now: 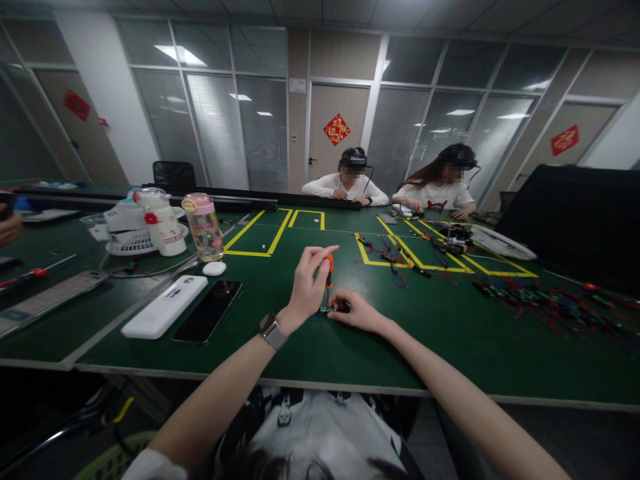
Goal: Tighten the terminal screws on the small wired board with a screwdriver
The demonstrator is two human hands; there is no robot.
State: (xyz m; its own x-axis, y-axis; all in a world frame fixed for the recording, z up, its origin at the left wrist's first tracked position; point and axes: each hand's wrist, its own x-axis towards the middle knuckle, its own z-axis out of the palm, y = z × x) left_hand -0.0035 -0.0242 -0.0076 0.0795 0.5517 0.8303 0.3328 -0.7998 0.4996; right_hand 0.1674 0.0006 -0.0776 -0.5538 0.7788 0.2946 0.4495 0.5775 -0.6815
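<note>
My left hand [309, 283], with a watch on its wrist, is closed around the orange handle of a screwdriver [329, 267]. The screwdriver stands upright, its dark shaft pointing down at a small green circuit board [325, 310] on the table. Blue wire shows at the board's left side. My right hand [354, 311] is closed on the board's right end, beside a dark part partly hidden by the fingers. Whether the screwdriver's tip touches a screw is too small to tell.
On the green table [280, 360] lie a black phone [209, 312], a white power bank [165, 307] and a white earbud case [214, 268]. Bottles [204, 230] stand back left. Wired boards [555, 300] are heaped right, near yellow tape outlines. Two people sit opposite.
</note>
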